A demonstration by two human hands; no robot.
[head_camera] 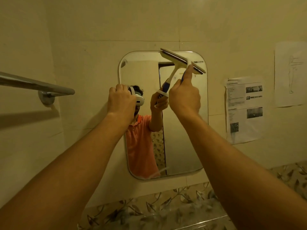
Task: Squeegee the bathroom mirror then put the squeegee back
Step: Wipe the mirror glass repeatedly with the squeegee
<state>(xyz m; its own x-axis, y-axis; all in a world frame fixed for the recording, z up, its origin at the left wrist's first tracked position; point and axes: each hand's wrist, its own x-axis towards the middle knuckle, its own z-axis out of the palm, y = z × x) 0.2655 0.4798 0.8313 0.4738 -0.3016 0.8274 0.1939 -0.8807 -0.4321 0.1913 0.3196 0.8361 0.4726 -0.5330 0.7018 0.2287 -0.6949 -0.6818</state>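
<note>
Both forearms reach up from the bottom corners of the frame toward the wall.

Left hand (121, 97): fingers curled in, knuckles toward camera, sitting right at the left edge of the mirror (182, 138). Can't tell if it's actually gripping the edge or just resting a fist there.

Right hand (184, 95): wrapped round the blue-and-white handle of the squeegee (181, 61), index finger stretched up along the neck to just under the blade head.

Squeegee: at the mirror's upper right. The blade is tilted, its left end high and overlapping the top edge and its right end lower near the right edge. It looks to be against the glass, but contact isn't certain from this angle.

Mirror: rounded-corner rectangle, fixed flat to a cream tiled wall. The reflection shows a person in an orange shirt wearing a white headset, arm raised with the squeegee handle. There are a few smears near the bottom edge.

Further out:
- A chrome towel rail (33, 85) is on the left wall.
- A leaf-pattern tile band (149, 209) runs below the mirror.
- A printed sheet (244, 110) with text and small photos is stuck to the wall right of the mirror.
- A second sheet (289, 73) with a faint line drawing sits higher and further right.
</note>
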